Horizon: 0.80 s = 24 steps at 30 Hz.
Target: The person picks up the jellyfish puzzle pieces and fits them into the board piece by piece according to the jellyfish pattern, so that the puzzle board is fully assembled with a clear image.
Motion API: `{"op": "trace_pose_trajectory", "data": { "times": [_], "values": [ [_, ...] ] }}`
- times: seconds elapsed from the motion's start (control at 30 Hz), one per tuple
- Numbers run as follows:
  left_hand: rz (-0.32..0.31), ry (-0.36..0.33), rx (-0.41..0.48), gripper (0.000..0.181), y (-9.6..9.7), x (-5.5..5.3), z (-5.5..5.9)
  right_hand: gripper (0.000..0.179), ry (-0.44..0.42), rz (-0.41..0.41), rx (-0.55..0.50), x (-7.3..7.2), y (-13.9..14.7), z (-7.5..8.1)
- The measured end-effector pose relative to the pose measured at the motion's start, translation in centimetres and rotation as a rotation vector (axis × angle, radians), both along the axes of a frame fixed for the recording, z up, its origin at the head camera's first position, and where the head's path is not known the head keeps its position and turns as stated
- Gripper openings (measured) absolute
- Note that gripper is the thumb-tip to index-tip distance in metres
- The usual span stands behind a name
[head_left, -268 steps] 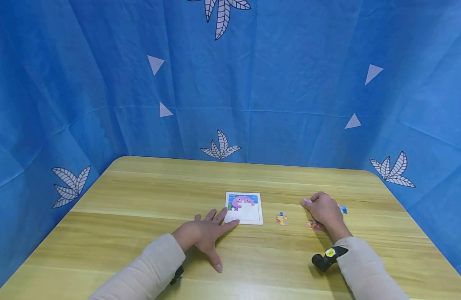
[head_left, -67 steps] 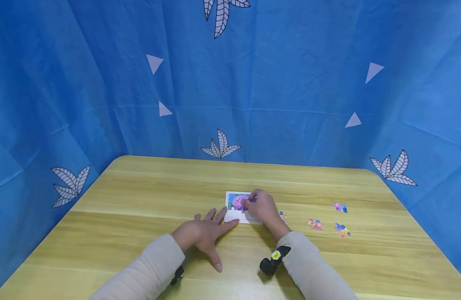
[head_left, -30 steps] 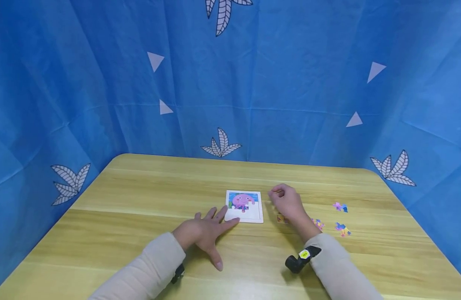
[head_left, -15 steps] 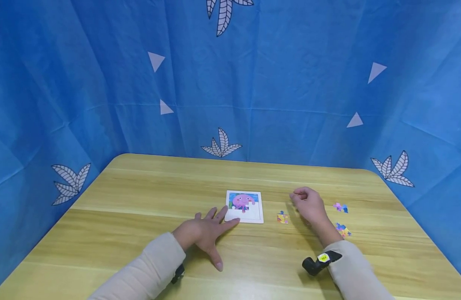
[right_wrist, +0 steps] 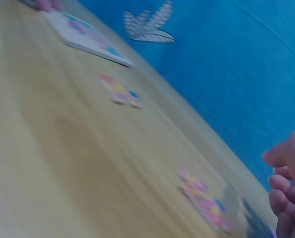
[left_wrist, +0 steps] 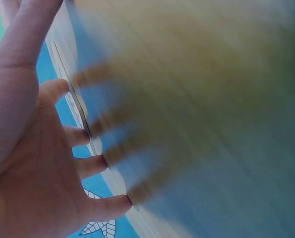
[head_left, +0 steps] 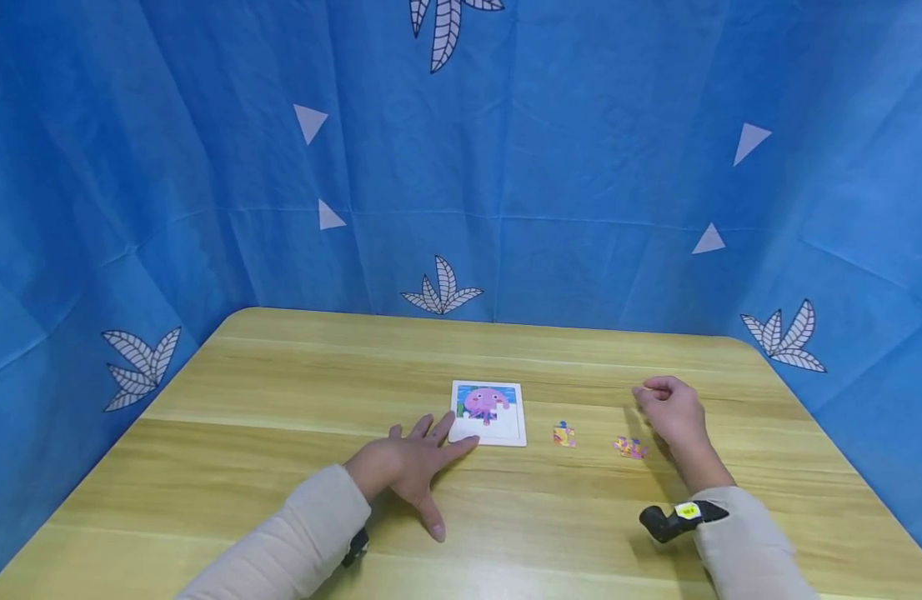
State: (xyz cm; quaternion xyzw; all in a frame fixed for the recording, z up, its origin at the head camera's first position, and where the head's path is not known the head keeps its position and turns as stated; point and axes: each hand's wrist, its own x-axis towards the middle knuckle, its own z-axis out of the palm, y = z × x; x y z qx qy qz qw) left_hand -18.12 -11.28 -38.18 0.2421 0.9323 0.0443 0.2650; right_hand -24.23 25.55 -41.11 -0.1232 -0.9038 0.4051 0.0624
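Left hand [head_left: 410, 468], spread, touches the octopus jigsaw tray [head_left: 500, 431] edge; right hand [head_left: 673, 412] curls loosely, released; jigsaw pieces [head_left: 564, 436] between, open tabletop [head_left: 581, 350] beyond.

left hand [head_left: 407, 468]: fingers spread, touching puzzle tray [head_left: 509, 430] | right hand [head_left: 674, 419]: fingers loosely curled, raised, well right of tray

Bench [head_left: 506, 517]: light yellow wood grain, far corners rounded. Lying flat on it: white puzzle board [head_left: 508, 427], pink octopus picture partly filled in, lower strip bare white; near its right side, yellow puzzle piece [head_left: 563, 436]; farther right, pink-and-yellow cluster of pieces [head_left: 629, 447], apart from both.
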Motion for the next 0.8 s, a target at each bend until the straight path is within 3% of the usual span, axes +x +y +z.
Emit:
{"op": "trace_pose_trajectory", "data": {
  "times": [0.3,0.8],
  "values": [
    [-0.002,0.002,0.0,0.122,0.0,0.0,-0.1,0.055,-0.077,-0.073,0.026,0.6,3.2,-0.4],
    [0.003,-0.012,0.008,0.119,0.0,0.0,0.0,0.074,-0.182,-0.15,0.171,1.3,4.9,-1.8]
  ]
}}
